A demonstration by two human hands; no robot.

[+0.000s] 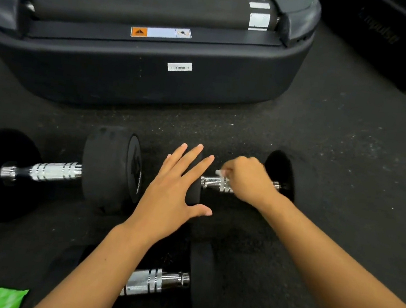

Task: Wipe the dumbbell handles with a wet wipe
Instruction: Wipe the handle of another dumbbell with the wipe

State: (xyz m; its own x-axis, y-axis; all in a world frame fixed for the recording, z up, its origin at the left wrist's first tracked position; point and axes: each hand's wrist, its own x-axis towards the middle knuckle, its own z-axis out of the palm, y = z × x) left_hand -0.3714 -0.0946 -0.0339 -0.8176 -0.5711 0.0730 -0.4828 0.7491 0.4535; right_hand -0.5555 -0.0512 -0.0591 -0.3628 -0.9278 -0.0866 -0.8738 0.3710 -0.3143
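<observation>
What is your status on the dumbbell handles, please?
Left hand open, flat on right dumbbell's inner weight. Right hand shut on wet wipe, on its handle. Nothing blocking.

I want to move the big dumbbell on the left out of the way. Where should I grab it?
Grip the left dumbbell by its chrome handle, coming down from above. It lies flat on the rubber floor, the bar raised between the two black heads, so fingers can likely curl underneath. The heads look too wide to grasp.
</observation>
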